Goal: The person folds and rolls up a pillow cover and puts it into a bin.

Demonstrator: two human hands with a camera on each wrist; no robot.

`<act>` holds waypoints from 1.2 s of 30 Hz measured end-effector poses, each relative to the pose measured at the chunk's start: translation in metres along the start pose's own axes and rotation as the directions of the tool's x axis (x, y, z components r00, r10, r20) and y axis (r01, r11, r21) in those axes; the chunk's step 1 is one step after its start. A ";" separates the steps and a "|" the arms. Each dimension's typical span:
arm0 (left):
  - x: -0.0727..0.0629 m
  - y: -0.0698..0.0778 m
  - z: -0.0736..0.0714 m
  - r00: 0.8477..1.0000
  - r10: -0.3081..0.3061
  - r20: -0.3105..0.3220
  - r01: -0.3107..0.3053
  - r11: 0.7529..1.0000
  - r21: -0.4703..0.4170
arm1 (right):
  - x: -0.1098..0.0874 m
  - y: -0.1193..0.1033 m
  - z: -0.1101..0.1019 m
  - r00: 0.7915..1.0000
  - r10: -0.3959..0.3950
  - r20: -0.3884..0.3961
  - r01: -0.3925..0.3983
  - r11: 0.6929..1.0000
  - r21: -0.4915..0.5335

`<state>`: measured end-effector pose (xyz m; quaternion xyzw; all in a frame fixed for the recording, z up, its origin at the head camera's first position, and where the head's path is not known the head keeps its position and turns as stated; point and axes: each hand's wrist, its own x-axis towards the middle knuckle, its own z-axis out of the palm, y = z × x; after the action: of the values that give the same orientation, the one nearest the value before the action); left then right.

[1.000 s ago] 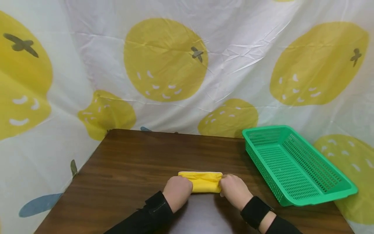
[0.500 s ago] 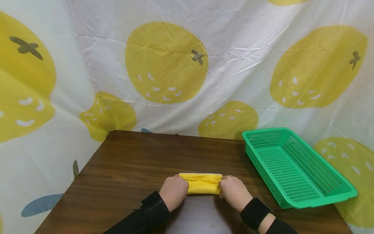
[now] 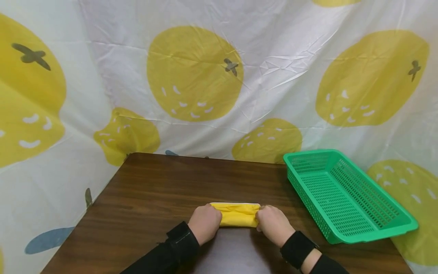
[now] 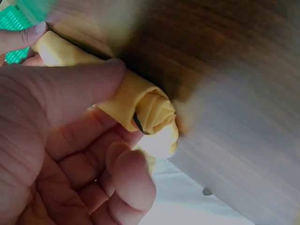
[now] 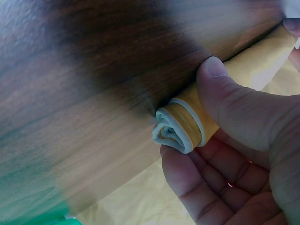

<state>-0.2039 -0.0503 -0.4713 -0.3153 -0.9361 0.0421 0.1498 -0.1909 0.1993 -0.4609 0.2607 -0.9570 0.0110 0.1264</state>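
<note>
A yellow cloth (image 3: pixel 238 215) lies partly rolled on the dark wooden table (image 3: pixel 154 190), near the front edge. My left hand (image 3: pixel 204 222) grips its left end, thumb over the roll (image 4: pixel 145 105) and fingers curled beneath. My right hand (image 3: pixel 273 223) grips the right end the same way, thumb on top of the rolled end (image 5: pixel 180 129). The wrist views show the roll's spiral ends, with a white hem at the right end. Flat yellow cloth (image 5: pixel 140 197) still lies under the right hand.
A green plastic mesh basket (image 3: pixel 345 194) sits at the table's right edge with nothing in it. A white sheet printed with yellow fruit (image 3: pixel 195 72) hangs behind and around the table. Bare wood stretches behind and left of the cloth.
Both hands have stayed on the ends of the roll and shifted only slightly; the cloth looks a little more tightly rolled. The basket has not moved.
</note>
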 end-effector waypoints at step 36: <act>0.056 -0.031 -0.016 0.863 -0.044 0.503 0.198 0.946 -0.257 | 0.003 0.000 -0.001 1.000 0.013 -0.003 -0.013 1.000 0.001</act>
<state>-0.2593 -0.0420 -0.4362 -0.2531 -0.9567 -0.0312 -0.1401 -0.1927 0.1976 -0.4596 0.2543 -0.9586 0.0126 0.1277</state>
